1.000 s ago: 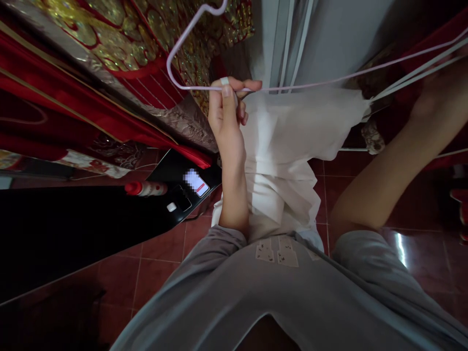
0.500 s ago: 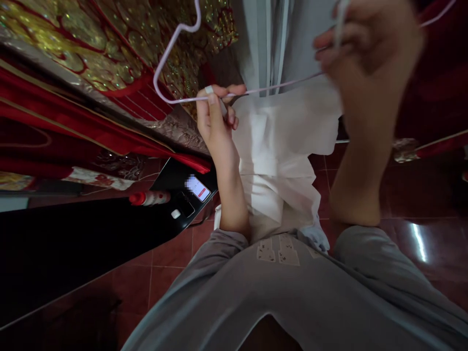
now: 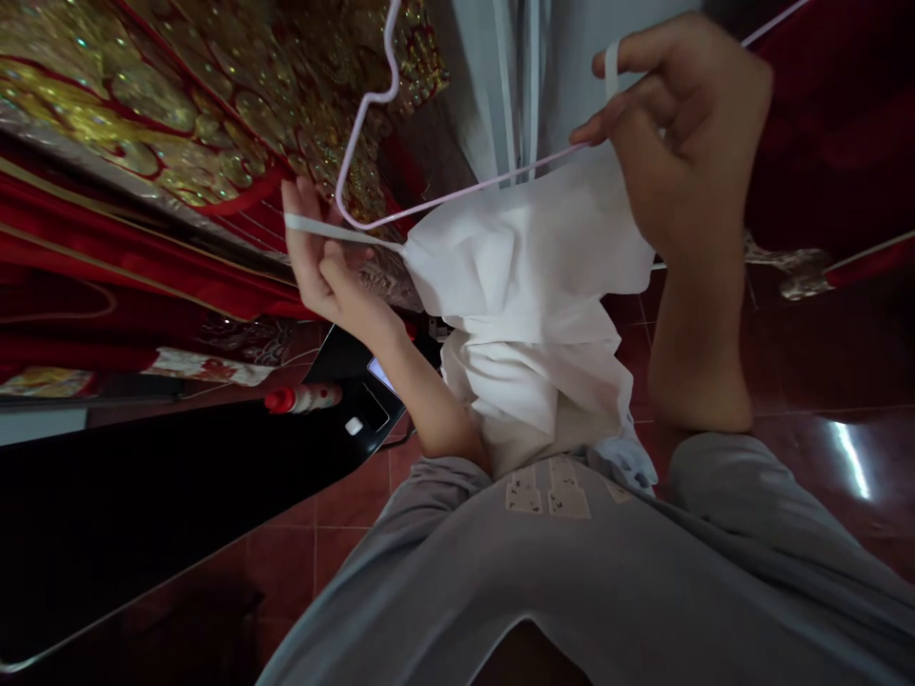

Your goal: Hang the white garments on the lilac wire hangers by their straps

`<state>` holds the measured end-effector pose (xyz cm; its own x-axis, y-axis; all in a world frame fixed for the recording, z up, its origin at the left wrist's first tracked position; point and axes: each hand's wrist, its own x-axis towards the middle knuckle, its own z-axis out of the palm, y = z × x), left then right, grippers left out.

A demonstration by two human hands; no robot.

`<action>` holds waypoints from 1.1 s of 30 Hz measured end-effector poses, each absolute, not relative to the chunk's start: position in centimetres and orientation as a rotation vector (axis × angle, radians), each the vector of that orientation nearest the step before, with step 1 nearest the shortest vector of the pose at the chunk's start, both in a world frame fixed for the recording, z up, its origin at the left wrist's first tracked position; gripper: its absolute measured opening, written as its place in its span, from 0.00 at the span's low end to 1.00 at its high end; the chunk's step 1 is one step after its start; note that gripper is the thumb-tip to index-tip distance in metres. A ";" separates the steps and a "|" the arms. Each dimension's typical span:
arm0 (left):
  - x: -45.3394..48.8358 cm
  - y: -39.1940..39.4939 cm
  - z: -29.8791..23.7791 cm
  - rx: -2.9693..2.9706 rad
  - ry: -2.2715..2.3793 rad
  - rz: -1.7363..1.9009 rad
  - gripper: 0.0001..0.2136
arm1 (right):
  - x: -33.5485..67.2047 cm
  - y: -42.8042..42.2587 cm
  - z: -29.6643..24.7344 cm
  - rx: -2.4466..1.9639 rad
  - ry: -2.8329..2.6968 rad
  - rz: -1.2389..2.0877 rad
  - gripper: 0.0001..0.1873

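A white garment [image 3: 529,286] hangs bunched from a thin pale pink wire hanger [image 3: 372,143] in front of me. My left hand [image 3: 318,257] is at the left, fingers partly curled, pulling a white strap [image 3: 335,231] of the garment out sideways near the hanger's bend. My right hand [image 3: 679,124] is raised at the upper right, fingers closed on the other white strap [image 3: 611,67] and the hanger's wire. My grey sleeves fill the bottom of the view.
Red and gold embroidered garments [image 3: 178,124] hang at the left. A black table [image 3: 157,476] below them holds a red-capped bottle [image 3: 304,398] and a phone [image 3: 378,373]. The floor is dark red tile [image 3: 822,381]. A pale wall or door [image 3: 543,67] stands behind.
My left hand let go of the hanger's wire and moved left, now pulling a strap out. My right hand came up from the far right and closed on the other strap and wire.
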<state>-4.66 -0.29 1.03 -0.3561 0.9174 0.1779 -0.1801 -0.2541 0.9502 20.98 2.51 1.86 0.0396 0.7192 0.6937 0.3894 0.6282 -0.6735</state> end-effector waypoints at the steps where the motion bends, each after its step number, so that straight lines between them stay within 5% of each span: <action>1: -5.3 0.0 1.1 1.077 1.179 1.736 0.30 | 21.0 2.5 1.9 -0.926 -1.583 0.338 0.24; 9: -7.8 4.3 1.4 1.590 1.063 1.779 0.40 | 21.2 2.7 1.5 -0.861 -1.585 0.337 0.22; 14: -6.8 4.4 5.0 1.630 1.062 1.405 0.27 | 21.5 3.0 1.1 -0.812 -1.545 0.329 0.05; 18: -5.3 4.3 7.2 1.581 1.216 1.448 0.14 | 21.3 2.6 1.2 -0.822 -1.520 0.344 0.08; 22: -4.9 5.3 6.5 1.621 1.111 1.615 0.23 | 20.9 2.0 1.4 -0.779 -1.529 0.371 0.08; 33: -2.0 4.1 -1.3 0.882 0.939 1.862 0.21 | 20.6 2.4 0.6 -0.816 -1.632 0.148 0.20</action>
